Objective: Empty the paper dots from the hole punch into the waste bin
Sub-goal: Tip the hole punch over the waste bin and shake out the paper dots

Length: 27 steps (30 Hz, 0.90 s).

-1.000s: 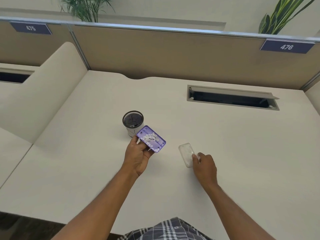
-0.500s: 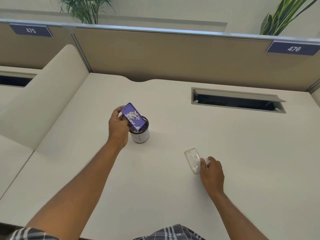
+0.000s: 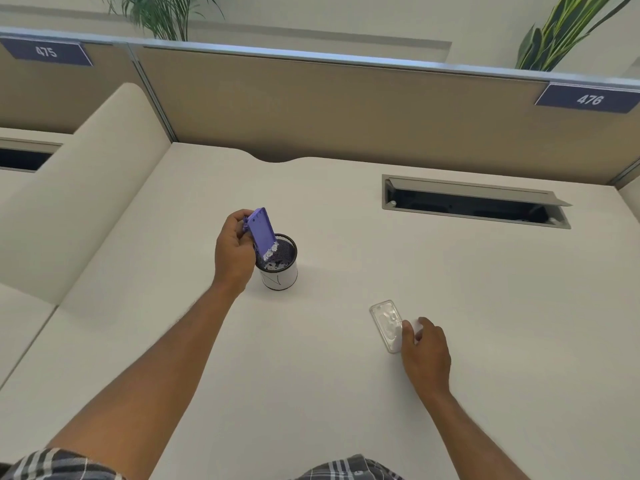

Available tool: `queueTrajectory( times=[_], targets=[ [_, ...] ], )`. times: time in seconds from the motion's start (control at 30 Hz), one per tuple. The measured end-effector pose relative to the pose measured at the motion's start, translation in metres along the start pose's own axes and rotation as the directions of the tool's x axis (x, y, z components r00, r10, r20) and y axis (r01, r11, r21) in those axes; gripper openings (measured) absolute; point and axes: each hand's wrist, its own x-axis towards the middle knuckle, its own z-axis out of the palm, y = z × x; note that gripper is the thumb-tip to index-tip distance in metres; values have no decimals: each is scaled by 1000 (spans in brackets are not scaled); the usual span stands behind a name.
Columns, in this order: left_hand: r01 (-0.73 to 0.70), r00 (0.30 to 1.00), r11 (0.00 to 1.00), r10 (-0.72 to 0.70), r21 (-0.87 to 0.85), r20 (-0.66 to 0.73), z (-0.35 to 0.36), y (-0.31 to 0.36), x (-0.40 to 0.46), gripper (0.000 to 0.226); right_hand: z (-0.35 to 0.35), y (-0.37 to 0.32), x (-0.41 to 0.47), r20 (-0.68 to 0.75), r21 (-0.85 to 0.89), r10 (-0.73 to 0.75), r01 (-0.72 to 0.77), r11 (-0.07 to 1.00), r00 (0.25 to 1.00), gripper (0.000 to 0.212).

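My left hand [image 3: 233, 249] grips the purple hole punch [image 3: 262, 229] and holds it steeply tilted, its lower end dipping into the small mesh waste bin [image 3: 281, 273] on the desk. White paper dots [image 3: 271, 257] have gathered at the punch's low end and lie inside the bin. My right hand [image 3: 425, 349] rests on the desk to the right, fingers pinching the edge of the clear plastic tray cover [image 3: 387, 325], which lies flat.
A cable hatch [image 3: 474, 202] stands open at the back right of the white desk [image 3: 346, 393]. A tan partition [image 3: 329, 105] runs along the rear, and a curved divider [image 3: 86, 174] borders the left side.
My left hand carried the punch from the bin's right side up over the bin and tipped it steeply. The dots slid to its lower end and into the bin. The right hand stayed by the cover.
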Motion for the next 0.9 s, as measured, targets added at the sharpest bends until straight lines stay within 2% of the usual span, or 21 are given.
queueTrajectory(
  times=[0.17, 0.33, 0.67, 0.9],
  targets=[
    [-67, 997, 995, 63, 69, 53, 2, -2, -1, 39, 0, 0, 0, -3, -7, -2, 2, 1000, 1000, 40],
    [-87, 994, 991, 79, 99, 79, 1, 0, -2, 46, 0, -1, 0, 2, -9, 2, -2, 1000, 1000, 41],
    [-88, 995, 990, 82, 106, 54, -2, 0, -4, 42, -1, -2, -1, 1, -5, 12, -12, 1000, 1000, 39],
    [-107, 992, 985, 97, 139, 74, -1, 4, -10, 55, -1, -2, -1, 5, -3, 15, -15, 1000, 1000, 39]
  ],
)
